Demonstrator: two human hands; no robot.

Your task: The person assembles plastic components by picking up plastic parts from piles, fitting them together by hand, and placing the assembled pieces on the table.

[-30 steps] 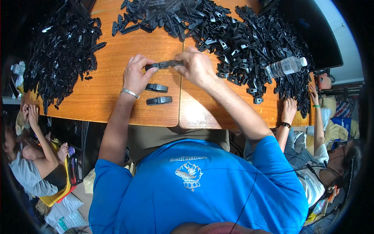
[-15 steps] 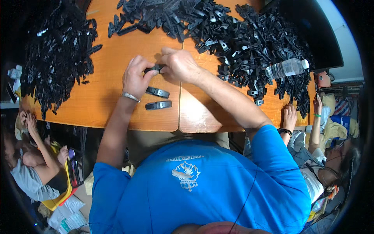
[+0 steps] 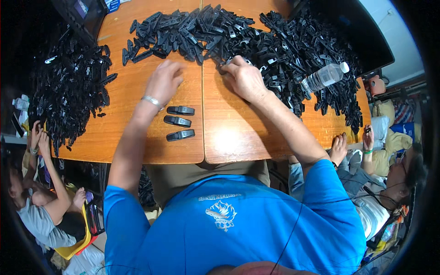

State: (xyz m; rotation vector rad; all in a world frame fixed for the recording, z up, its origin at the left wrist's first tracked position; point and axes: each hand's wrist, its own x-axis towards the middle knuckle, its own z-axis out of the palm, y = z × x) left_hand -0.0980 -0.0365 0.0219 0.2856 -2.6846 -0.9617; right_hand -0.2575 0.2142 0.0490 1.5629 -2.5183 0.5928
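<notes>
Over the orange wooden table, my left hand (image 3: pixel 164 82) hangs just short of the far pile. Its thumb and fingers look apart, slightly smeared, and I see nothing between them. At the near edge of the heap, my right hand (image 3: pixel 246 81) has its fingertips closed around what looks like a black plastic piece (image 3: pixel 220 60), partly blurred. Three black plastic clips lie in a column by my left forearm: a far one (image 3: pixel 180 110), a middle one (image 3: pixel 177 121) and a near one (image 3: pixel 180 134).
Loose black plastic parts (image 3: pixel 183 36) spread across the back and right, with another heap (image 3: pixel 68 91) at the left. A clear bottle (image 3: pixel 324 78) lies on the right pile. Other people sit at both sides, one with a hand (image 3: pixel 339 147) at the table edge.
A third clip now lies with the two on the table. My hands have parted and moved away from me, the right one out to the heap. The view has shifted slightly.
</notes>
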